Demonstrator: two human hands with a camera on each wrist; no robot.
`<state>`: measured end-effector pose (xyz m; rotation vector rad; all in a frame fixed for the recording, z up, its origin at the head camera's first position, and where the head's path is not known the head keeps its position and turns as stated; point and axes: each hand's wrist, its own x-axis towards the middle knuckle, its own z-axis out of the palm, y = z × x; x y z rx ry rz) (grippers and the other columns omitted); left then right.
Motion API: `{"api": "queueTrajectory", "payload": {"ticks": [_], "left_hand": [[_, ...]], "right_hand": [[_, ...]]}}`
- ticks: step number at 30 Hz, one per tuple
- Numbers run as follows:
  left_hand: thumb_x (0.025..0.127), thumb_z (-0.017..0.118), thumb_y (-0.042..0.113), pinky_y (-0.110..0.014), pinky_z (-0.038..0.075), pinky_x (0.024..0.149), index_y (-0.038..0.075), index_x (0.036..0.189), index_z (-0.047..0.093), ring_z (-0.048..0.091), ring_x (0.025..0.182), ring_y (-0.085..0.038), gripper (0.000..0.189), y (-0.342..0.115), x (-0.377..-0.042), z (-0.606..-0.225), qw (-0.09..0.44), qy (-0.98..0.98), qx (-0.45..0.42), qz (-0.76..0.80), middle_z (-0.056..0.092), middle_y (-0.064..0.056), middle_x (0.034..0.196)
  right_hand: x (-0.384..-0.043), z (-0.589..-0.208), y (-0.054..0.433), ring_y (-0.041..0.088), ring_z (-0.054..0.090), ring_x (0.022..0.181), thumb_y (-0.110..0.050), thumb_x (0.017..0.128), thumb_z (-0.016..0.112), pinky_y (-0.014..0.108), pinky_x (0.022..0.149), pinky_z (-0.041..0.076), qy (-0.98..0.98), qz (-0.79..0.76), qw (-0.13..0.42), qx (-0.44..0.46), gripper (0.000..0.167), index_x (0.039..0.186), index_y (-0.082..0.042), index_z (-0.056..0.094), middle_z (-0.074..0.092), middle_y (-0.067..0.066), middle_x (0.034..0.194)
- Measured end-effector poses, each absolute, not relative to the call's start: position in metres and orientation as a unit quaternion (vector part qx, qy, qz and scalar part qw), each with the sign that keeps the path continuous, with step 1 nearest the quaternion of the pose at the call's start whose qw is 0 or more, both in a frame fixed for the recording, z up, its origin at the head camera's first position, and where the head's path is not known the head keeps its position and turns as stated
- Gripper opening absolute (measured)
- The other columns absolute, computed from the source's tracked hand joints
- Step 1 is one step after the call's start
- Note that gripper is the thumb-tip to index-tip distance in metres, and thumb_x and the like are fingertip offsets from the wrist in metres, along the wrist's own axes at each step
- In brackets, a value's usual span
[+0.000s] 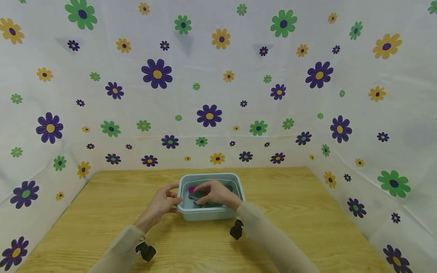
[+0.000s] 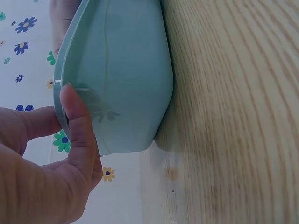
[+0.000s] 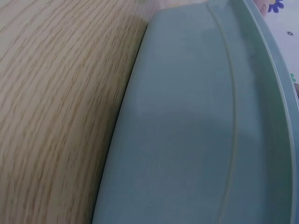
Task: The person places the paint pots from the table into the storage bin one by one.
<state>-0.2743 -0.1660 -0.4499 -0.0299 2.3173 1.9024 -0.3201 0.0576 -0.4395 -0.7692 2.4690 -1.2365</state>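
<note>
A light blue plastic tub [image 1: 206, 215] with a rounded rim stands on the table. My left hand [image 1: 163, 204] grips its left end; in the left wrist view the thumb [image 2: 76, 105] lies on the outside wall and a finger is at the rim. My right hand [image 1: 218, 192] reaches down into the tub, thumb and fingers pinching a small round jar with a dark green top [image 1: 198, 195]. Just behind that jar sits a similar one with a magenta top [image 1: 191, 189]. Another dark green top [image 1: 229, 187] shows partly past the right hand, which hides much of the inside.
The wooden table [image 1: 273, 227] spreads around the tub. White sheets [image 1: 211, 94] with printed flowers hang at the back and both sides. A small black device is strapped near each sleeve cuff. The right wrist view shows mainly the tub's outer wall [image 3: 173, 121].
</note>
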Motion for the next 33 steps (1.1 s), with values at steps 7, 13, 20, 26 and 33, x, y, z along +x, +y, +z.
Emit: {"api": "queueTrajectory", "payload": {"ticks": [7, 13, 20, 26, 33], "left_hand": [[0.091, 0.063, -0.002, -0.041, 0.061, 0.064, 0.005, 0.144, 0.044, 0.063, 0.071, -0.018, 0.056, -0.165, -0.274, -0.449, 0.071, 0.775, -0.007, 0.629, 0.053, -0.013, 0.098], [0.092, 0.063, 0.000, -0.041, 0.061, 0.065, 0.005, 0.145, 0.043, 0.064, 0.072, -0.019, 0.057, -0.165, -0.273, -0.449, 0.071, 0.779, -0.011, 0.622, 0.053, -0.015, 0.101], [0.092, 0.064, 0.001, -0.042, 0.061, 0.066, 0.005, 0.145, 0.043, 0.063, 0.073, -0.019, 0.057, -0.165, -0.272, -0.448, 0.070, 0.783, -0.014, 0.618, 0.052, -0.015, 0.104], [0.092, 0.064, 0.001, -0.042, 0.061, 0.066, 0.005, 0.145, 0.043, 0.063, 0.073, -0.018, 0.057, -0.165, -0.271, -0.448, 0.073, 0.784, -0.012, 0.617, 0.051, -0.015, 0.103], [0.092, 0.064, 0.000, -0.042, 0.061, 0.066, 0.005, 0.145, 0.042, 0.064, 0.072, -0.018, 0.058, -0.164, -0.273, -0.449, 0.070, 0.783, -0.010, 0.618, 0.051, -0.016, 0.103]], "right_hand": [[-0.323, -0.444, 0.043, 0.011, 0.061, 0.085, -0.013, 0.081, 0.081, 0.024, 0.073, 0.053, 0.854, -0.421, 0.131, -0.276, 0.038, 0.117, -0.006, 0.071, 0.071, 0.006, 0.111], [-0.327, -0.447, 0.037, 0.010, 0.064, 0.086, -0.013, 0.080, 0.081, 0.022, 0.073, 0.054, 0.871, -0.392, 0.121, -0.271, 0.040, 0.118, -0.008, 0.071, 0.071, 0.001, 0.114], [-0.330, -0.447, 0.032, 0.009, 0.064, 0.083, -0.010, 0.078, 0.082, 0.022, 0.074, 0.054, 0.886, -0.358, 0.111, -0.274, 0.039, 0.116, -0.008, 0.072, 0.073, 0.003, 0.111], [-0.331, -0.449, 0.027, 0.010, 0.063, 0.080, -0.006, 0.077, 0.082, 0.021, 0.068, 0.051, 0.892, -0.341, 0.107, -0.278, 0.038, 0.114, -0.006, 0.073, 0.074, 0.005, 0.101], [-0.335, -0.450, 0.024, 0.018, 0.067, 0.100, -0.007, 0.075, 0.084, 0.024, 0.083, 0.054, 0.905, -0.306, 0.100, -0.279, 0.038, 0.112, -0.008, 0.074, 0.074, 0.004, 0.107]]}}
